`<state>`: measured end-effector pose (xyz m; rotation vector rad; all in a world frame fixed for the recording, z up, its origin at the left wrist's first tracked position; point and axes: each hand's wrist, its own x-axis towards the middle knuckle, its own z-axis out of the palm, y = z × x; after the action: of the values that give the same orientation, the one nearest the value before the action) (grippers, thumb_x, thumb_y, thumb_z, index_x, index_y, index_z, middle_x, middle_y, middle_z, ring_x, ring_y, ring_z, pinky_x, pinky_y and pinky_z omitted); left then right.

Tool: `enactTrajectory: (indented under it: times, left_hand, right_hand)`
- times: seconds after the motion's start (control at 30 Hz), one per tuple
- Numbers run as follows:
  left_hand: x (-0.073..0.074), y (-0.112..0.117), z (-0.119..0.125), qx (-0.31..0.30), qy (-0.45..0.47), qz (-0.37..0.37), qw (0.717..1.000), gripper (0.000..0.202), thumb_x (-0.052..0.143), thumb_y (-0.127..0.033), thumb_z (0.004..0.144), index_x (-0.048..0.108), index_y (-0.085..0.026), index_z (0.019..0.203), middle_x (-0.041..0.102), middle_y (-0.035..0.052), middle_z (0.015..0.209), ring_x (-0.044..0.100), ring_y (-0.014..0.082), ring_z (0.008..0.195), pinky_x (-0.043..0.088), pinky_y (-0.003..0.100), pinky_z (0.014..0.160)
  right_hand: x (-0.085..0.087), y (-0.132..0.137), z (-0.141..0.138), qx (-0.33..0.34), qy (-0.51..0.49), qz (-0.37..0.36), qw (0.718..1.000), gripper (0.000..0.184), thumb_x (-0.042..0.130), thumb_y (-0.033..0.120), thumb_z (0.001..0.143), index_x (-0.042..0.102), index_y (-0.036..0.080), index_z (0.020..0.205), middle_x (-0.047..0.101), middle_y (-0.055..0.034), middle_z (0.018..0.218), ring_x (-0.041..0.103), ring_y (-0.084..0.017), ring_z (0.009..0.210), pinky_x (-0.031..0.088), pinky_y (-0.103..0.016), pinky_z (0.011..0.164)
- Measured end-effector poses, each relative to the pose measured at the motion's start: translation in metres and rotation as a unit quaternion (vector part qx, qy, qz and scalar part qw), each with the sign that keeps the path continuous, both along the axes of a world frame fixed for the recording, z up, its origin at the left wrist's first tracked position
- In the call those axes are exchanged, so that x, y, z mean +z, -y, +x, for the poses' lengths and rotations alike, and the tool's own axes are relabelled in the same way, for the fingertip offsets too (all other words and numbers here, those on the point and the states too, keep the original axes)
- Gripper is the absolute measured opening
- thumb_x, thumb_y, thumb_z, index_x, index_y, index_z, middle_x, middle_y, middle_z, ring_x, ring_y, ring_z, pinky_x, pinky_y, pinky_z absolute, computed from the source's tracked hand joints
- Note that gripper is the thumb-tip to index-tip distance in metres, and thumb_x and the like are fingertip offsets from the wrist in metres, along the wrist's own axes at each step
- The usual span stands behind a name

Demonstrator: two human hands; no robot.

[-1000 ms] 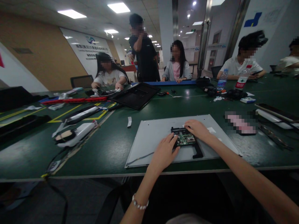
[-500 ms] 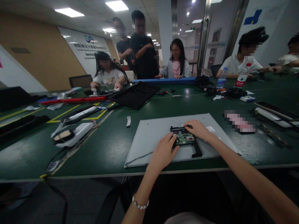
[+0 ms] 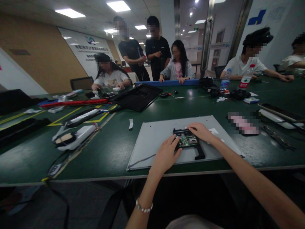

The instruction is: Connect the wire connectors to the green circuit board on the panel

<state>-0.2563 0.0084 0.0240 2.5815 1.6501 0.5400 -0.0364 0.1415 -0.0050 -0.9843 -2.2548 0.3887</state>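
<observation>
A flat grey panel (image 3: 152,136), like the back of a display screen, lies on the table before me. On it sits a black plastic frame (image 3: 200,153) around a green circuit board (image 3: 187,140). My left hand (image 3: 166,152) grips the frame's left side, fingers on its edge and thumb lower down. At the far right corner, my right hand (image 3: 202,131) has its fingers closed on the frame; its fingertips are partly hidden. A thin dark cable (image 3: 142,161) runs from under my left hand to the panel's near left corner.
A black cover (image 3: 139,97) lies beyond the panel, near a screwdriver (image 3: 172,95). A pink phone (image 3: 244,124) is at right, and a white device with straps (image 3: 76,136) at left. Bottles (image 3: 246,78) stand farther back. Several people sit or stand across the green table (image 3: 107,162).
My hands and the frame stay nearly where they were. Across the table, the two standing people have shifted apart, and a seated person's hand at far right has moved.
</observation>
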Motion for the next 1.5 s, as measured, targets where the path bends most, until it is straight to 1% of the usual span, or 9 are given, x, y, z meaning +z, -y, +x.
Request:
enactTrajectory:
  times: [0.43,0.67,0.77,0.9,1.07,1.2,1.27,1.37,1.5]
  left_hand:
    - [-0.001,0.0,0.001,0.001,-0.015,0.019,1.0,0.047,0.045,-0.034,0.094,0.044,-0.017,0.138,0.044,0.0126,0.145,0.044,0.0244,0.131,0.035,0.04,0.11]
    - [0.005,0.007,0.009,0.029,-0.065,0.085,0.994,0.044,0.047,-0.035,0.093,0.048,-0.017,0.134,0.048,0.0128,0.142,0.046,0.0275,0.128,0.031,0.05,0.11]
    - [0.011,0.012,0.004,0.036,-0.057,0.108,0.992,0.038,0.044,-0.032,0.094,0.053,-0.019,0.129,0.055,0.0108,0.136,0.051,0.0252,0.123,0.031,0.049,0.11]
    - [0.025,0.004,-0.036,0.078,-0.025,0.112,0.99,0.034,0.042,-0.027,0.094,0.058,-0.017,0.123,0.062,0.0098,0.127,0.058,0.0231,0.114,0.04,0.043,0.104]
    - [0.049,-0.03,-0.128,0.194,-0.062,0.079,0.976,0.038,0.047,-0.023,0.089,0.055,-0.015,0.126,0.059,0.0108,0.13,0.057,0.0244,0.115,0.042,0.036,0.101]
    - [0.055,-0.062,-0.188,0.261,-0.12,0.016,0.958,0.039,0.053,-0.018,0.084,0.055,-0.011,0.123,0.057,0.0142,0.13,0.057,0.0257,0.115,0.042,0.035,0.099]
    - [0.055,-0.076,-0.203,0.274,-0.15,-0.02,0.95,0.036,0.054,-0.018,0.083,0.057,-0.013,0.119,0.059,0.0138,0.126,0.058,0.0257,0.112,0.044,0.034,0.095]
    - [0.053,-0.092,-0.21,0.301,-0.182,-0.057,0.934,0.03,0.052,-0.018,0.082,0.062,-0.016,0.111,0.063,0.0133,0.118,0.06,0.0278,0.107,0.047,0.034,0.087]
    - [0.049,-0.103,-0.207,0.304,-0.18,-0.044,0.934,0.027,0.045,-0.015,0.085,0.065,-0.013,0.102,0.065,0.0172,0.11,0.061,0.0319,0.102,0.047,0.039,0.084]
  right_hand:
    - [0.002,0.003,-0.002,-0.013,-0.011,0.004,1.0,0.023,0.053,0.012,0.086,0.073,0.019,0.096,0.073,-0.0077,0.102,0.066,-0.022,0.097,0.048,-0.038,0.093]
    - [0.003,0.006,-0.003,-0.02,-0.016,0.017,1.0,0.024,0.052,0.013,0.086,0.071,0.019,0.1,0.072,-0.0084,0.103,0.065,-0.022,0.099,0.048,-0.038,0.093]
    - [0.001,0.006,-0.002,-0.033,-0.022,0.025,0.999,0.026,0.051,0.014,0.087,0.07,0.02,0.104,0.071,-0.0084,0.107,0.064,-0.022,0.102,0.047,-0.039,0.094]
    - [-0.002,0.005,0.002,-0.051,-0.028,0.035,0.998,0.027,0.049,0.016,0.088,0.069,0.018,0.106,0.069,-0.01,0.11,0.063,-0.023,0.105,0.046,-0.04,0.097]
    - [-0.004,0.006,0.005,-0.065,-0.034,0.043,0.996,0.029,0.048,0.017,0.087,0.068,0.017,0.107,0.068,-0.0104,0.111,0.062,-0.024,0.105,0.045,-0.041,0.099]
    - [-0.002,0.008,0.004,-0.067,-0.035,0.045,0.996,0.029,0.047,0.017,0.087,0.068,0.017,0.107,0.069,-0.0099,0.111,0.062,-0.023,0.105,0.045,-0.04,0.099]
    - [-0.002,0.009,0.004,-0.073,-0.037,0.047,0.996,0.029,0.047,0.017,0.087,0.068,0.017,0.107,0.069,-0.0101,0.111,0.062,-0.024,0.105,0.045,-0.041,0.099]
    - [-0.001,0.009,0.006,-0.083,-0.04,0.05,0.994,0.03,0.046,0.017,0.086,0.068,0.019,0.107,0.068,-0.009,0.111,0.062,-0.023,0.105,0.045,-0.041,0.099]
    - [-0.002,0.008,0.009,-0.093,-0.045,0.054,0.993,0.031,0.045,0.017,0.087,0.068,0.019,0.107,0.069,-0.0079,0.111,0.062,-0.023,0.105,0.045,-0.041,0.098]
